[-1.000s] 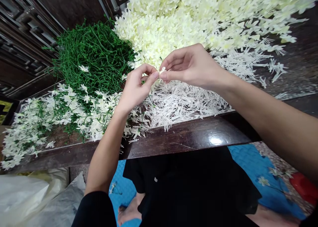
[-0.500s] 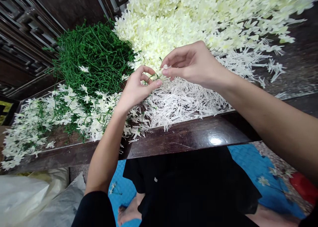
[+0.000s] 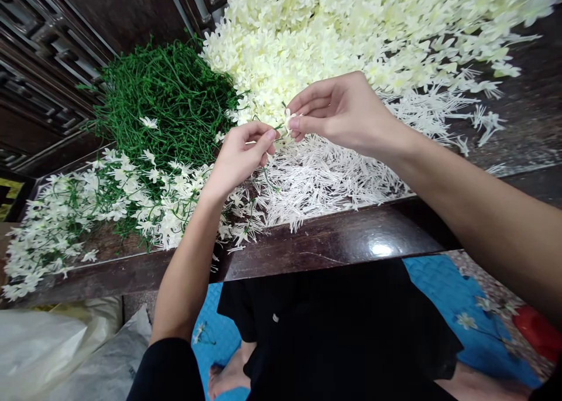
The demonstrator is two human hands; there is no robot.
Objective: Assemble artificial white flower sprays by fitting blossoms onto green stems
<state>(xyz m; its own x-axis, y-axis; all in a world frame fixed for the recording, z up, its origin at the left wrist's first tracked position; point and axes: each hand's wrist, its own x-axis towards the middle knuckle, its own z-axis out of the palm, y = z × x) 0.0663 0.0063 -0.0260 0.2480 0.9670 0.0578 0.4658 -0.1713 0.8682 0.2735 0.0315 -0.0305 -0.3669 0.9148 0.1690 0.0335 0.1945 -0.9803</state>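
Between thumb and fingers, my left hand (image 3: 246,152) pinches a thin green plastic stem (image 3: 279,128), part of which hangs below the hand. My right hand (image 3: 338,109) is closed on a small white artificial flower (image 3: 289,119) at the stem's tip. The two hands are close together above a heap of white stamen pieces (image 3: 325,178). Behind them spreads a large mound of cream-white petals (image 3: 307,44). Left of my left hand lies a tangled pile of green stems (image 3: 162,96). Finished-looking white flowers on stems (image 3: 127,190) lie in front of that pile.
Everything lies on a dark wooden bench (image 3: 333,231) with a raised front edge and a carved back (image 3: 39,55). Below are a blue mat (image 3: 430,278), pale plastic bags (image 3: 48,348) at left and a red object (image 3: 535,331) at right.
My left fingers have closed from a looser, spread pose into a pinch on the green stem. My right hand has barely moved, and the white flower now shows more clearly at its fingertips.
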